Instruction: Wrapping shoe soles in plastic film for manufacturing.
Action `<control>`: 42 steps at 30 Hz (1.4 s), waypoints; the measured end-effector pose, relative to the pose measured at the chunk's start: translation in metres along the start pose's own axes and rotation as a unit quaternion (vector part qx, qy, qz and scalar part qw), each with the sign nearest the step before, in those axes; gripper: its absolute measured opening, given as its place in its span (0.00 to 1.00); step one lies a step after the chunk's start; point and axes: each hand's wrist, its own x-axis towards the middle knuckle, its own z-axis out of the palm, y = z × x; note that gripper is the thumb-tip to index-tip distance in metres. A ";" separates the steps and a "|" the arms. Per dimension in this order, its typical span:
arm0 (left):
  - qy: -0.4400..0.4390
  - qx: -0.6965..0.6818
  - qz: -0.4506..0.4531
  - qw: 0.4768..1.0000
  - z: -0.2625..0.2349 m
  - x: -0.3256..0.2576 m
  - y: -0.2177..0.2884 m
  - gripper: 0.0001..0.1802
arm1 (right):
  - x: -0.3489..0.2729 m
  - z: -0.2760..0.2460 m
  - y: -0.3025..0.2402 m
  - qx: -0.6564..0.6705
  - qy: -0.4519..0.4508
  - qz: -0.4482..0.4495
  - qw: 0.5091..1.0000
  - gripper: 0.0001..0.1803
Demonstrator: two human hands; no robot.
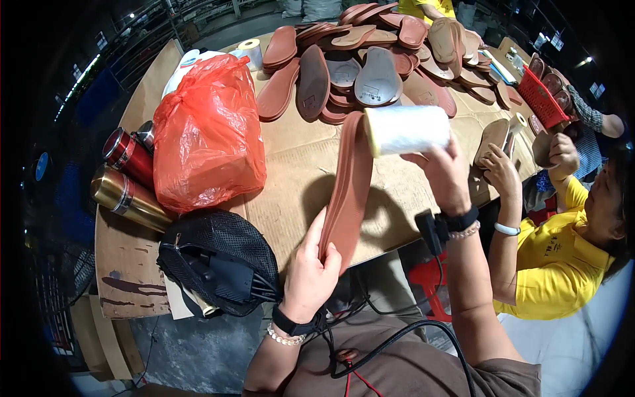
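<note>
Closed around the lower end of a few reddish-brown shoe insoles [350, 192], my left hand [312, 270] keeps them upright and edge-on over the table. My right hand [446, 177] grips a roll of clear-white plastic film [411, 129], lying sideways at the insoles' top end. The roll's yellowish core edge overlaps that end; whether film is stuck to it I cannot tell. Behind them spreads a heap of brown, tan and grey insoles [314, 79]. Part of my right fingers is hidden behind the roll.
A red plastic bag [208, 139], a red flask [129, 155], a gold flask [122, 195] and a black mesh bag [221, 258] crowd the table's left side. At right, a co-worker in yellow [562, 264] handles an insole [491, 142] near a red basket [539, 96]. Cardboard [291, 178] covers the table.
</note>
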 end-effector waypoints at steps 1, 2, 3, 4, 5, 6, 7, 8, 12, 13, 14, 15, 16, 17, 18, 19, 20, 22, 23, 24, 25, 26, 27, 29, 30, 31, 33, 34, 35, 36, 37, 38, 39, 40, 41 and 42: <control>-0.015 0.087 -0.010 0.996 -0.005 0.005 0.018 0.33 | -0.018 -0.025 0.002 0.076 -0.015 0.001 0.997 0.39; -0.029 0.173 -0.018 0.984 -0.007 0.010 0.035 0.33 | -0.036 -0.048 0.006 0.150 -0.029 -0.001 0.988 0.42; 0.001 0.184 0.007 0.983 -0.005 0.012 0.029 0.31 | -0.051 -0.060 0.015 0.166 -0.019 -0.002 0.986 0.44; -0.001 0.186 0.005 0.982 -0.005 0.015 0.024 0.31 | -0.066 -0.067 0.021 0.185 -0.008 -0.004 0.983 0.46; 0.008 0.208 0.042 0.977 -0.006 0.019 0.020 0.31 | -0.079 -0.068 0.025 0.193 0.026 -0.003 0.981 0.47; 0.016 0.229 0.079 0.970 -0.006 0.022 0.019 0.30 | -0.092 -0.070 0.027 0.194 0.041 0.001 0.980 0.48; 0.017 0.233 0.092 0.968 -0.003 0.024 0.022 0.28 | -0.105 -0.081 0.033 0.202 0.078 0.011 0.976 0.49; 0.014 0.234 0.093 0.968 -0.001 0.026 0.025 0.28 | -0.113 -0.086 0.036 0.212 0.115 0.022 0.970 0.50; 0.003 0.333 0.143 0.932 0.001 0.032 0.035 0.29 | -0.129 -0.078 0.027 0.184 0.107 0.059 0.975 0.50; -0.005 0.372 0.162 0.914 0.002 0.034 0.037 0.29 | -0.129 -0.078 0.019 0.141 0.080 0.059 0.985 0.48; -0.010 0.369 0.166 0.914 0.003 0.036 0.038 0.29 | -0.129 -0.076 0.014 0.097 0.052 0.059 0.992 0.45; -0.005 0.381 0.158 0.911 0.003 0.036 0.038 0.29 | -0.129 -0.070 0.018 0.093 0.063 0.061 0.992 0.38; -0.001 0.393 0.150 0.907 0.004 0.035 0.038 0.29 | -0.128 -0.065 0.017 0.071 0.026 0.061 0.995 0.33; -0.010 0.392 0.123 0.912 0.003 0.031 0.038 0.29 | -0.128 -0.058 0.018 0.063 0.005 0.072 0.995 0.32; -0.025 0.406 0.105 0.907 0.002 0.026 0.038 0.28 | -0.129 -0.051 0.017 0.056 -0.017 0.084 0.995 0.31; -0.036 0.422 0.100 0.900 0.002 0.020 0.036 0.27 | -0.128 -0.042 0.016 0.071 -0.027 0.086 0.993 0.30; -0.047 0.438 0.095 0.893 0.003 0.017 0.035 0.27 | -0.128 -0.036 0.014 0.087 -0.039 0.089 0.991 0.29; -0.035 0.435 0.095 0.895 0.009 0.013 0.039 0.25 | -0.131 -0.031 0.016 0.069 -0.042 0.098 0.992 0.34; -0.021 0.433 0.094 0.896 0.010 0.011 0.041 0.24 | -0.131 -0.027 0.015 0.084 -0.048 0.106 0.990 0.35; -0.021 0.434 0.091 0.896 0.009 0.010 0.044 0.24 | -0.131 -0.024 0.015 0.099 -0.054 0.115 0.987 0.36; -0.048 0.361 0.075 0.928 0.007 0.011 0.046 0.25 | -0.130 -0.024 0.018 0.103 -0.065 0.120 0.985 0.38; -0.074 0.283 0.059 0.954 0.006 0.011 0.049 0.25 | -0.131 -0.024 0.019 0.104 -0.064 0.123 0.985 0.38; -0.104 0.230 0.026 0.967 0.005 0.010 0.051 0.28 | -0.132 -0.024 0.020 0.139 -0.073 0.127 0.979 0.41; -0.130 0.153 0.000 0.980 0.003 0.004 0.055 0.32 | -0.130 -0.015 0.018 0.178 -0.087 0.131 0.971 0.45; -0.158 0.072 -0.023 0.985 0.003 0.001 0.056 0.37 | -0.131 -0.009 0.014 0.197 -0.080 0.126 0.969 0.51; -0.181 0.022 -0.050 0.982 0.004 -0.004 0.053 0.49 | -0.131 -0.004 0.012 0.216 -0.073 0.122 0.966 0.57; -0.195 -0.056 -0.069 0.977 0.010 -0.011 0.049 0.54 | -0.132 -0.002 0.016 0.224 -0.083 0.110 0.965 0.59; -0.194 -0.087 -0.084 0.974 0.014 -0.012 0.048 0.54 | -0.132 -0.003 0.017 0.231 -0.091 0.097 0.964 0.60; -0.192 -0.087 -0.085 0.974 0.016 -0.013 0.046 0.54 | -0.131 -0.004 0.016 0.232 -0.092 0.098 0.963 0.60; -0.175 -0.072 -0.072 0.979 0.018 -0.012 0.043 0.54 | -0.130 -0.007 0.014 0.182 -0.105 0.088 0.974 0.59; -0.156 -0.055 -0.059 0.984 0.018 -0.011 0.041 0.53 | -0.129 -0.010 0.013 0.133 -0.118 0.078 0.981 0.59; -0.153 -0.053 -0.060 0.985 0.017 -0.010 0.041 0.53 | -0.129 -0.015 0.010 0.135 -0.120 0.079 0.980 0.59; -0.143 -0.068 -0.046 0.986 0.015 -0.009 0.042 0.49 | -0.128 -0.021 0.005 0.072 -0.134 0.086 0.985 0.58; -0.133 -0.084 -0.033 0.987 0.014 -0.009 0.042 0.45 | -0.128 -0.023 -0.001 0.008 -0.147 0.093 0.985 0.58; -0.131 -0.083 -0.035 0.987 0.012 -0.008 0.040 0.45 | -0.127 -0.023 -0.006 -0.005 -0.139 0.084 0.987 0.59; -0.148 -0.141 -0.077 0.976 0.008 -0.007 0.035 0.41 | -0.126 -0.024 -0.015 -0.062 -0.132 0.078 0.986 0.61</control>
